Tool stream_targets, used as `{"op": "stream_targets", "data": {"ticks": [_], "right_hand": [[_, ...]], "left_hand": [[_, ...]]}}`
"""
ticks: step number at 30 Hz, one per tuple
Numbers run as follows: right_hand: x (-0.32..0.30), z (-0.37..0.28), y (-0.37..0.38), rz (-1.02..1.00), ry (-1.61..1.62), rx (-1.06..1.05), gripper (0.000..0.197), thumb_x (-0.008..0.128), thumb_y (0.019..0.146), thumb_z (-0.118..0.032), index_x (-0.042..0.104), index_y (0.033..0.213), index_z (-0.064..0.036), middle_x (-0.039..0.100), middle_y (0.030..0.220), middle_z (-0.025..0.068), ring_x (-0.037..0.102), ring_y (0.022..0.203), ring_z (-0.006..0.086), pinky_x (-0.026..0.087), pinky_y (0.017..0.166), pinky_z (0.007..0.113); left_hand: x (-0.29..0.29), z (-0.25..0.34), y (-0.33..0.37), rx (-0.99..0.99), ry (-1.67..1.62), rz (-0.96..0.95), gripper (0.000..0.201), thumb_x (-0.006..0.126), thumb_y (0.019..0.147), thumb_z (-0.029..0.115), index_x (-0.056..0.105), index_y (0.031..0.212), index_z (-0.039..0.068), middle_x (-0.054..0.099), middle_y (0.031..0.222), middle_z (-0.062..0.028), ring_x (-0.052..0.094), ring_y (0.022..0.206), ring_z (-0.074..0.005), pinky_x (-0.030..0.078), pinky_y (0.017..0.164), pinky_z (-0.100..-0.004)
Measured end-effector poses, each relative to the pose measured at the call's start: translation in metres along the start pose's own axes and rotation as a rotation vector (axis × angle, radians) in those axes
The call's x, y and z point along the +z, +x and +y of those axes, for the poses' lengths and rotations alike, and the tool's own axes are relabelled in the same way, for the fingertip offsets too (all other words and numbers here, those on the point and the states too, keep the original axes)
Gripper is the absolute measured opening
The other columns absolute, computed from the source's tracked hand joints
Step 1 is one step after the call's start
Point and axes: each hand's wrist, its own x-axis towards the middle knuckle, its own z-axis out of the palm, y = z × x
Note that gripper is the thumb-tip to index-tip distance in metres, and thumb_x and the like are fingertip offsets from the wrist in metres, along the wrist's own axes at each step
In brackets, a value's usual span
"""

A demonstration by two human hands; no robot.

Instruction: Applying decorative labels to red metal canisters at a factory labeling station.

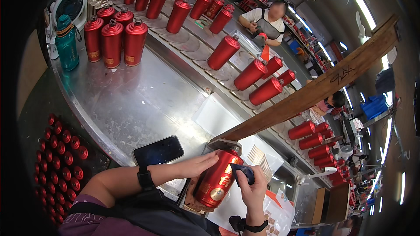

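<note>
Red bottle [217,179]: lies tilted on a small wooden cradle [192,202] at the near edge of my bench [131,105], neck pointing away from me toward the wooden beam [306,94].
Left hand [199,164]: my fingers are curled over the upper shoulder of the bottle and press it down to steady it.
Right hand [252,188]: closed around a dark cloth [243,172], which I hold against the bottle's side near the gold label.
Surface: glossy red glaze with gold print; I judge it smooth and slippery under bare fingers.
Weight and stiffness: rigid, probably ceramic or glass, so likely heavy for its size and breakable if knocked against the steel.
Where to hold: around the broad body with a full wrap, the other hand at the shoulder; the narrow neck looks a poor grip.
Nearby: a dark phone [158,150] lies just left of my left wrist; three capped red bottles [113,43] stand upright at the far left.
</note>
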Motion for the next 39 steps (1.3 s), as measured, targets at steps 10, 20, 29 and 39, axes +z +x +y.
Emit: {"op": "stream_targets", "data": {"ticks": [10, 20, 29, 39], "right_hand": [[0.003, -0.002, 0.002, 0.008, -0.005, 0.006, 0.018, 0.074, 0.081, -0.008, 0.066, 0.096, -0.0002, 0.058, 0.078, 0.0113, 0.057, 0.071, 0.0245, 0.045, 0.066, 0.032], [0.006, 0.001, 0.002, -0.002, 0.054, 0.083, 0.018, 0.074, 0.082, -0.008, 0.065, 0.094, 0.0003, 0.057, 0.078, 0.0113, 0.056, 0.07, 0.0247, 0.045, 0.065, 0.032], [0.009, 0.002, 0.003, 0.014, 0.032, 0.055, 0.017, 0.073, 0.082, -0.009, 0.065, 0.094, 0.0005, 0.057, 0.078, 0.0112, 0.056, 0.07, 0.0241, 0.044, 0.065, 0.032], [0.011, 0.0, 0.004, 0.012, 0.027, 0.053, 0.017, 0.073, 0.083, -0.009, 0.065, 0.094, 0.0007, 0.058, 0.08, 0.0116, 0.058, 0.071, 0.0247, 0.046, 0.067, 0.032]], "left_hand": [[-0.002, 0.003, -0.002, 0.034, -0.014, -0.013, 0.059, 0.026, 0.107, 0.037, 0.012, 0.155, 0.006, 0.031, 0.153, -0.0103, 0.031, 0.14, -0.017, 0.027, 0.115, -0.0337], [-0.003, 0.009, -0.004, -0.022, 0.042, 0.045, 0.061, 0.029, 0.107, 0.037, 0.012, 0.154, 0.001, 0.03, 0.154, -0.0116, 0.03, 0.14, -0.0164, 0.026, 0.115, -0.0319], [-0.007, 0.004, -0.002, -0.007, 0.027, 0.032, 0.061, 0.029, 0.107, 0.037, 0.011, 0.154, 0.002, 0.029, 0.154, -0.0116, 0.029, 0.141, -0.0169, 0.026, 0.115, -0.032], [-0.009, 0.005, -0.003, 0.013, 0.036, 0.015, 0.063, 0.029, 0.107, 0.04, 0.011, 0.154, 0.003, 0.029, 0.154, -0.0114, 0.028, 0.141, -0.017, 0.025, 0.115, -0.0324]]}}
